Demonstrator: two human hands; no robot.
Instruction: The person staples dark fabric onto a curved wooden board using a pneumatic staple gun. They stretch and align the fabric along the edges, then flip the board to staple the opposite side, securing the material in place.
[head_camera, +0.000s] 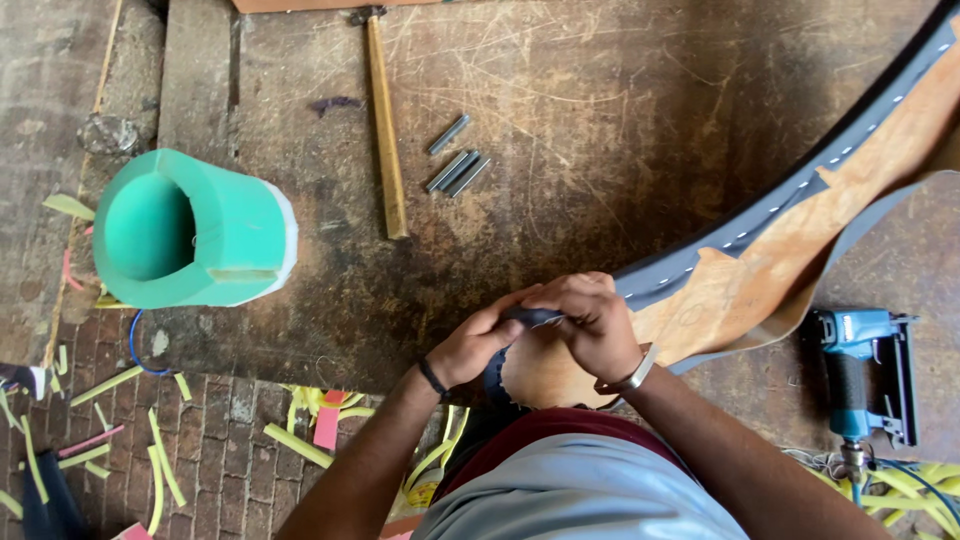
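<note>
Scarred, dark wooden bench (560, 120) filling most of the view, with a brick floor (230, 460) below its near edge at the left.

Across the right half, a long curved wooden panel (790, 240), pale brown, sweeping from the far right corner down to the near middle. Along its far edge, a grey fabric strip (760, 215), pinned down by a row of small bright staples. Near end of the panel resting at the bench's near edge, just in front of the person's maroon and grey shirt.

At the left, a green foam cylinder (215, 230), hollow, lying on its side with the opening facing left.

At the near right, a blue staple gun (860, 375) lying on the bench just beside the panel, with a yellow hose (900, 490) coiled close to it.

Far middle, a wooden-handled hammer (385, 130), head away, handle pointing near. Just to its right, several grey staple sticks (455, 165) lying loose.

Left hand (480, 340) and right hand (590, 325) meeting at the panel's near end, both closed in a pinch on the loose end of the grey strip, fingers curled over it. Dark band on the left wrist, pale band on the right.

Yellow and pink foam scraps (300, 440) scattered over the floor.
</note>
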